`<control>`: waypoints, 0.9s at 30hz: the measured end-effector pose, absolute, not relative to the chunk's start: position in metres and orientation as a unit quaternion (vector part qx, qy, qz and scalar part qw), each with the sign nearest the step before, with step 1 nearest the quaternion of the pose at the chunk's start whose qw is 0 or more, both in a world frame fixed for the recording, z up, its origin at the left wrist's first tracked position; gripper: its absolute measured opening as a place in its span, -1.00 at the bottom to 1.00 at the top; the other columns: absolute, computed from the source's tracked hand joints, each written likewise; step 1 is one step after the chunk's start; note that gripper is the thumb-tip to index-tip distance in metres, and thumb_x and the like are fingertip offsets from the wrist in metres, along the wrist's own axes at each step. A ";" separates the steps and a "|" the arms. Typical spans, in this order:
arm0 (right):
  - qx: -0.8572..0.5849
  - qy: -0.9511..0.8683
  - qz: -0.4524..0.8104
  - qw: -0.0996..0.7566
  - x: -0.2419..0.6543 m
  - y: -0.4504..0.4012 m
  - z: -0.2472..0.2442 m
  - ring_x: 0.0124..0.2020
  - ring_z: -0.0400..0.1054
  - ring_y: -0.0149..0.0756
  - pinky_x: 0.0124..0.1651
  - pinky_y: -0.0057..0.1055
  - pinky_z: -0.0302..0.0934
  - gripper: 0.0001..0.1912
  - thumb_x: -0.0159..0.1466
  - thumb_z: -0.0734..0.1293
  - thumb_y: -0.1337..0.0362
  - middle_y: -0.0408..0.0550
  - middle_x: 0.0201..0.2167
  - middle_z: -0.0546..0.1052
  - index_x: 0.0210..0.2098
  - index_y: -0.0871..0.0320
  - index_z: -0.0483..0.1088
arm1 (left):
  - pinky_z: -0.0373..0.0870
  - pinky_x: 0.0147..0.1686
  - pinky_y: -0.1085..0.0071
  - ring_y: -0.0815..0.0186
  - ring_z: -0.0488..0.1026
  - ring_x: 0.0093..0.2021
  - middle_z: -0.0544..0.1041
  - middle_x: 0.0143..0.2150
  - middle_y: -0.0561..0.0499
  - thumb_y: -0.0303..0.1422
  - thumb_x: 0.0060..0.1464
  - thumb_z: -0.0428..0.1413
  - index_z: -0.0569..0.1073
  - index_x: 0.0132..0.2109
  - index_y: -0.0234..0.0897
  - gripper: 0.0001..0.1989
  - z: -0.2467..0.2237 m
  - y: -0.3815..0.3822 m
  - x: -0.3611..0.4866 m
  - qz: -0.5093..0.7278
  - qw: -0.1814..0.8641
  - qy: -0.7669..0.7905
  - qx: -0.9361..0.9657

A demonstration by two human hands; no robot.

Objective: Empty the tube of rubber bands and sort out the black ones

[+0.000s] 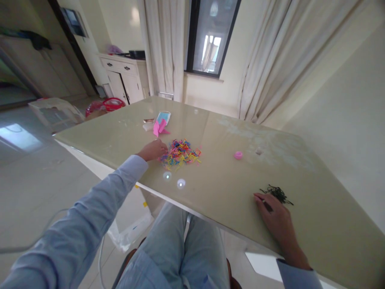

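Observation:
At the left edge of a pile of small multicoloured bands (181,153), my left hand (153,150) rests with its fingers drawn together. What its fingertips hold, if anything, is too small to tell. On the right, my right hand (274,214) lies on the table beside a small heap of black bands (277,193). Its thumb and fingers are bent together, and whatever is between them cannot be made out. A small pink round item (238,155) sits between the two heaps, with a small clear piece (258,151) to its right.
Behind the coloured pile, a pink object (161,127) lies against a blue-and-white packet (164,117). The glossy table (210,192) has its near edge over the person's lap. A white cabinet (128,78) and a red basket (113,104) stand beyond its left side.

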State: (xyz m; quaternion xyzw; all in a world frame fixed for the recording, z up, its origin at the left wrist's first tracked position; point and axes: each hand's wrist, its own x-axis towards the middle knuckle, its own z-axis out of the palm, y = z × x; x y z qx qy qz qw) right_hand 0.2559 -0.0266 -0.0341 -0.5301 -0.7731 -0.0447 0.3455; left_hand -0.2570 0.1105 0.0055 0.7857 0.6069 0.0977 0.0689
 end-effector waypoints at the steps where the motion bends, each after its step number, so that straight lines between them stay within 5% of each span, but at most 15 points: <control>1: -0.533 -0.771 -0.041 0.346 0.256 -0.027 -0.034 -0.32 0.55 -0.18 -0.23 -0.31 0.43 -0.61 0.40 0.21 0.03 0.04 -0.32 0.65 -0.27 0.15 0.56 | 0.40 -0.17 0.36 0.19 0.52 -0.25 0.63 -0.26 -0.15 -0.28 0.11 0.07 0.69 -0.19 -0.26 -0.69 0.007 0.111 -0.257 0.090 0.070 0.606 0.788; 10: -0.554 -0.756 -0.008 0.348 0.257 -0.027 -0.038 -0.33 0.54 -0.18 -0.24 -0.29 0.43 -0.63 0.38 0.23 0.02 0.02 -0.32 0.64 -0.26 0.13 0.56 | 0.35 -0.17 0.42 0.21 0.52 -0.20 0.64 -0.28 -0.08 -0.44 0.07 0.05 0.68 -0.21 -0.25 -0.71 0.021 0.116 -0.255 0.035 0.073 0.562 0.823; 27: -0.562 -0.747 0.017 0.356 0.254 -0.030 -0.031 -0.32 0.54 -0.17 -0.22 -0.27 0.43 -0.67 0.35 0.25 0.05 0.01 -0.33 0.64 -0.29 0.11 0.56 | 0.37 -0.17 0.37 0.22 0.49 -0.27 0.55 -0.27 -0.12 -0.35 0.04 0.07 0.61 -0.32 -0.29 -0.79 0.024 0.114 -0.264 0.051 0.040 0.542 0.838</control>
